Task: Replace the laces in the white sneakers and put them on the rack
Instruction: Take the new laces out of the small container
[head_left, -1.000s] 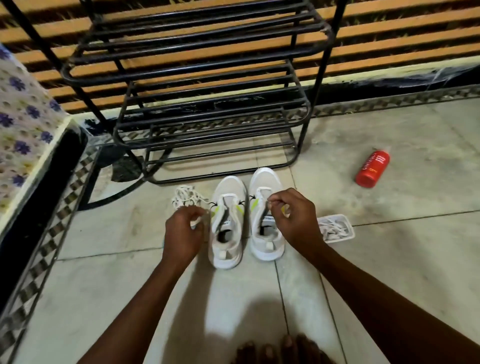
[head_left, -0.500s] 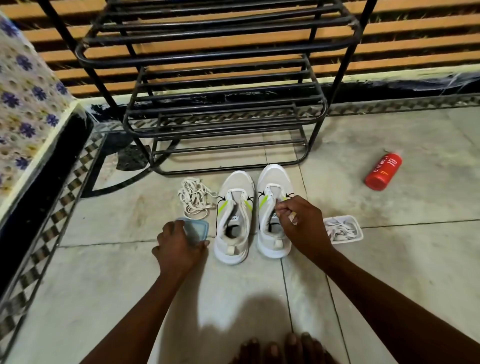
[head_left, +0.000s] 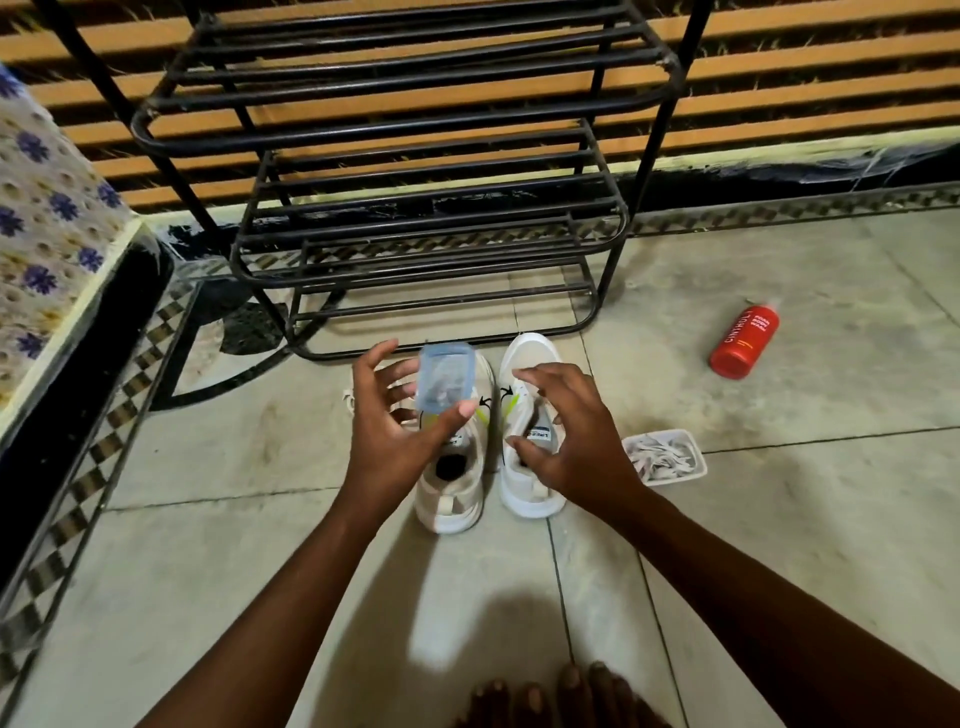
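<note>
Head view: the left hand holds a clear blue lid, apparently pinched at the thumb, above the left of two white sneakers on the floor, rack at twelve o'clock; the right hand hovers released, laces tray at three o'clock.

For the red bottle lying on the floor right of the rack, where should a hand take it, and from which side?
Grip the red bottle around the middle of its round body, coming from above with fingers across its width. It lies on its side on the floor tiles, tilted, cap end toward the wall, so the long sides are open. Nothing touches it; the white tray sits apart, nearer the person.
</note>
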